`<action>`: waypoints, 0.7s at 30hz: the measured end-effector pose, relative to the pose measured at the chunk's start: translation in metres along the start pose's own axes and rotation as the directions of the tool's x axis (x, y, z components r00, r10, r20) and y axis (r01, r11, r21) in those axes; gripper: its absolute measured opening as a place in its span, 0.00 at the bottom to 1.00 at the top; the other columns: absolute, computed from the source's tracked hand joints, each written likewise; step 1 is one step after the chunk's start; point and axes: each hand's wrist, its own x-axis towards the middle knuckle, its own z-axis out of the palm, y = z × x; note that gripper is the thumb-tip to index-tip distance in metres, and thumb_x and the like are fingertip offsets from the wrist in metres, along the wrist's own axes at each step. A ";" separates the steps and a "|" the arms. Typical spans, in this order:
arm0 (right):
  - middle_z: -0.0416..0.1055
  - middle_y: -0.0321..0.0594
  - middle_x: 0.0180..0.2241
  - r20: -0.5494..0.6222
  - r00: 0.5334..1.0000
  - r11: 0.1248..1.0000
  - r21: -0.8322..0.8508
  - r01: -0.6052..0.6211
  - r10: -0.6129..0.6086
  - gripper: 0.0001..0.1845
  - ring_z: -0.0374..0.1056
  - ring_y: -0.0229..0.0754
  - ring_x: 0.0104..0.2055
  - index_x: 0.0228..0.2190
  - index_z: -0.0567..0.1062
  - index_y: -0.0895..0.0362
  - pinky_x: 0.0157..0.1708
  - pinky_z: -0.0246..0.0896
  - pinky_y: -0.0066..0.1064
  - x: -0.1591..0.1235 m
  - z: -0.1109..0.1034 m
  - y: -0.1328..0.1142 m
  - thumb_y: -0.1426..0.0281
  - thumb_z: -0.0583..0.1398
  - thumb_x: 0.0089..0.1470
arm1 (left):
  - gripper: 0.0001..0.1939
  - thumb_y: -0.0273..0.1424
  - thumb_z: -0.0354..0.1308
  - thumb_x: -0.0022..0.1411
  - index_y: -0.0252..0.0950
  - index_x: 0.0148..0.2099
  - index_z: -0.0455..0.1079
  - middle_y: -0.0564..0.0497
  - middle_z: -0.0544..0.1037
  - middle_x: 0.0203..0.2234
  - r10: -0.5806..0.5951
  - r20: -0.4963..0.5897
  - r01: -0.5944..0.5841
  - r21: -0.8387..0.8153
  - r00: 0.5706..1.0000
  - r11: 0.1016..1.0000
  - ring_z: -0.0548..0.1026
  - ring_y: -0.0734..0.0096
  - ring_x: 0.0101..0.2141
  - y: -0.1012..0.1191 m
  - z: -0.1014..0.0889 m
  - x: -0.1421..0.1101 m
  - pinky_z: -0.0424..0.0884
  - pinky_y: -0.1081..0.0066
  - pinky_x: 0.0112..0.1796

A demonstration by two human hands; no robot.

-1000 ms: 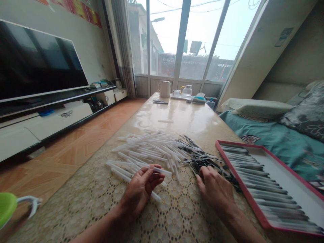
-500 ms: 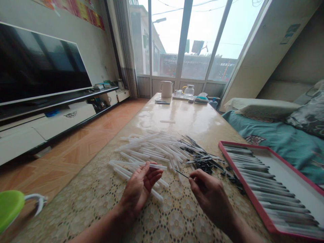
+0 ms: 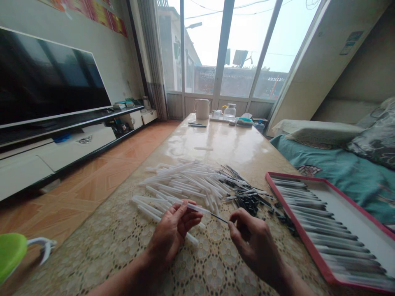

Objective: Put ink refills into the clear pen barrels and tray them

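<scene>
My left hand pinches a translucent white pen barrel between thumb and fingers, its open end pointing right. Between thumb and forefinger, my right hand grips a thin dark pen refill. The refill's tip meets the end of the barrel; how far it reaches inside I cannot tell. Behind my left hand lies a loose heap of white pen barrels. To its right are dark refills and a pile of small black caps.
At the right, a red-rimmed box holds a row of assembled pens. A pitcher, a glass jar and a tissue pack stand at the table's far end. A green stool is at lower left.
The barrel in my left hand has tilted down toward the right, and the refill in my right hand now meets its end. Before, the two were apart.
</scene>
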 end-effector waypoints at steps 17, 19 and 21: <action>0.60 0.32 0.16 -0.083 0.945 0.913 0.297 -0.279 0.316 0.20 0.56 0.36 0.16 0.25 0.66 0.55 0.17 0.50 0.26 0.012 -0.018 0.036 0.59 0.44 0.60 | 0.03 0.25 0.62 0.55 0.30 0.34 0.76 0.46 0.81 0.25 -0.144 0.059 0.146 -0.038 0.988 0.989 0.78 0.72 0.26 -0.023 0.001 -0.009 0.74 0.76 0.30; 0.65 0.35 0.19 -0.108 0.948 0.951 -0.041 -0.305 0.299 0.13 0.61 0.38 0.21 0.22 0.66 0.55 0.23 0.52 0.28 0.015 -0.033 0.062 0.63 0.52 0.55 | 0.05 0.23 0.57 0.59 0.31 0.34 0.74 0.46 0.81 0.26 -0.128 -0.027 0.126 -0.062 0.991 0.990 0.79 0.73 0.27 -0.016 0.003 -0.010 0.75 0.76 0.31; 0.69 0.37 0.23 -0.051 0.959 0.918 -0.279 -0.283 0.280 0.05 0.65 0.40 0.26 0.23 0.69 0.56 0.28 0.53 0.29 0.015 -0.047 0.085 0.71 0.54 0.48 | 0.06 0.23 0.55 0.60 0.31 0.33 0.73 0.45 0.81 0.26 -0.127 -0.071 0.123 -0.048 0.989 0.991 0.79 0.72 0.27 -0.008 0.008 -0.013 0.75 0.75 0.31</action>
